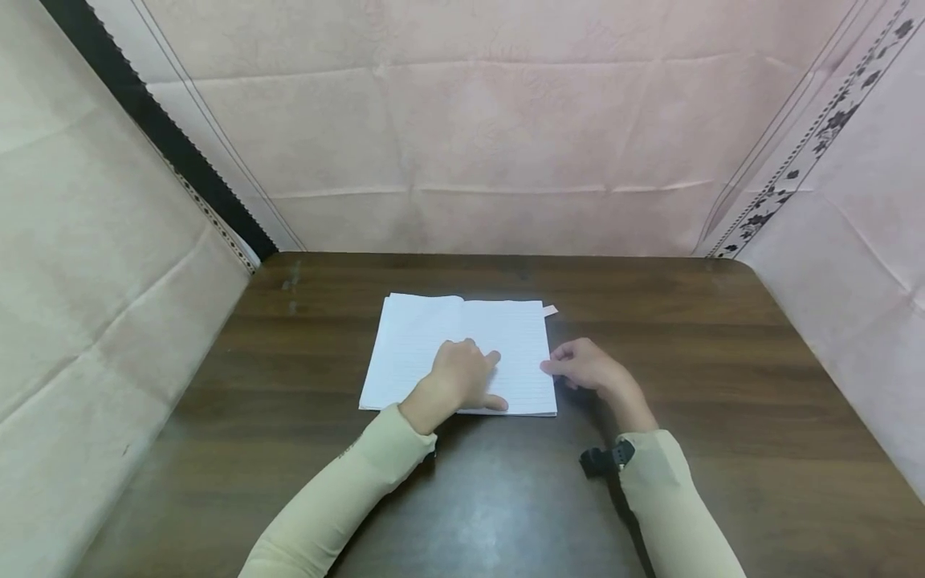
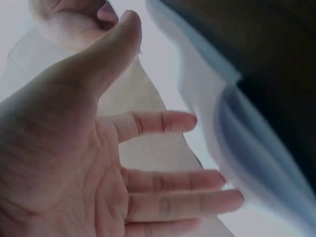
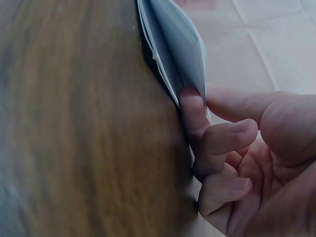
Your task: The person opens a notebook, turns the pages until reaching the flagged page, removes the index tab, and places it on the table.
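Observation:
An open notebook [image 1: 520, 333] with lined white pages lies on the table. My left hand [image 1: 461, 373] is over its middle near the fold, with fingers extended. In the left wrist view that hand [image 2: 74, 153] shows its palm, and its straight fingertips reach the paper [image 2: 197, 94]. At the notebook's right edge, my right hand [image 1: 584, 365] pinches some pages between thumb and index finger. The right wrist view shows these pages [image 3: 185, 49] lifted apart from the ones below, the index finger [image 3: 193, 106] underneath and the other fingers curled.
The brown wooden table [image 1: 303, 466] extends around the notebook. A small pale tab [image 1: 551, 311] sticks out at the notebook's upper right edge. Light cloth hangs behind the table [image 1: 477, 144] and along both sides. A black wrist camera [image 1: 605, 459] sits on my right wrist.

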